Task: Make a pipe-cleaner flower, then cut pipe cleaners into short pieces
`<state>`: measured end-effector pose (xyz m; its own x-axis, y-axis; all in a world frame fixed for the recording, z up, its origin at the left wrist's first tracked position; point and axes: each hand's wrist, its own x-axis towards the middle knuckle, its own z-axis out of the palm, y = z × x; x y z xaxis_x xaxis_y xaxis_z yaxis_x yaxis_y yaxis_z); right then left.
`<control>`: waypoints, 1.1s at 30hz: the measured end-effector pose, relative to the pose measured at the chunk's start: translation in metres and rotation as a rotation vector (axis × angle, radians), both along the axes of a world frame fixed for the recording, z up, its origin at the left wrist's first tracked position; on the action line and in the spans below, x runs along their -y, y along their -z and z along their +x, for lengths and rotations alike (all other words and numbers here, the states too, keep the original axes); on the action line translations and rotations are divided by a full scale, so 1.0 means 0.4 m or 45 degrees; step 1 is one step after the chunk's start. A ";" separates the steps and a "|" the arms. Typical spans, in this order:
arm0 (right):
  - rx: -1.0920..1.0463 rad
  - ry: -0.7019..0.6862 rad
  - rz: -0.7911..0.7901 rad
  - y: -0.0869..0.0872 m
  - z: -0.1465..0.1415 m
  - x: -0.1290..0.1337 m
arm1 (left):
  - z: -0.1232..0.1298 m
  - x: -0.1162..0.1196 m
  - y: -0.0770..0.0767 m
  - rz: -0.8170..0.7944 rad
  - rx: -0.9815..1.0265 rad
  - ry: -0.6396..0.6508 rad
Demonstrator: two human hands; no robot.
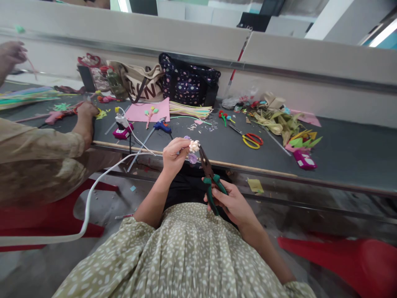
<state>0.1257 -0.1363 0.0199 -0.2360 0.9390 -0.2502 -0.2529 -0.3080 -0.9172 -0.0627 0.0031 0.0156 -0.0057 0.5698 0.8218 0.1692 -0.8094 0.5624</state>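
Note:
Near the table's front edge, my left hand (175, 155) pinches a small cream flower (194, 146) between its fingertips. Two purple flowers show beside it, the lower one (192, 158) just under the cream one. My right hand (231, 200) is wrapped round the green handles of long-nosed pliers (208, 169). The plier tips point up and left and meet the right side of the cream flower. Whether the jaws grip a part of it is too small to tell.
Behind my hands lie a blue glue gun (163, 127), a pink sheet (136, 111) and pale stems (190, 110). Scissors (252, 140) and dried husks (276, 122) are to the right. Another person's hand (87, 111) works at the left. A white cable (89, 198) crosses the lower left.

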 end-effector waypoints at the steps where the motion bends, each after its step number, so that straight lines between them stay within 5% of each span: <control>1: 0.011 0.010 0.007 0.001 -0.001 0.000 | 0.000 0.001 -0.001 0.009 -0.003 -0.003; 11: 0.014 0.008 0.064 0.010 -0.002 -0.001 | 0.000 -0.005 0.004 0.011 0.028 0.039; 33: -0.055 -0.025 -0.005 -0.002 0.004 -0.004 | 0.020 -0.010 0.028 -0.465 0.265 0.427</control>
